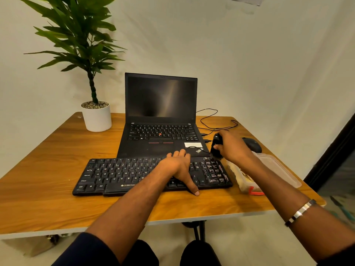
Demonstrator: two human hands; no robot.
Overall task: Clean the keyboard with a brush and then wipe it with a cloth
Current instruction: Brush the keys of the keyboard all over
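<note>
A black keyboard (pixel 123 174) lies along the near part of the wooden table (pixel 48 169). My left hand (pixel 177 167) lies flat across its right-middle keys, fingers over the far edge and thumb stretched to the near edge. My right hand (pixel 233 146) grips a black brush (pixel 216 145) held upright just beyond the keyboard's far right corner, above the number pad. A yellowish cloth (pixel 243 179) sits inside a clear plastic box to the right of the keyboard.
An open black laptop (pixel 161 116) stands behind the keyboard. A potted plant (pixel 96 116) is at the back left. A black mouse (pixel 252 144) and loose cables (pixel 215 121) lie at the back right. The clear box lid (pixel 278 167) rests near the right edge.
</note>
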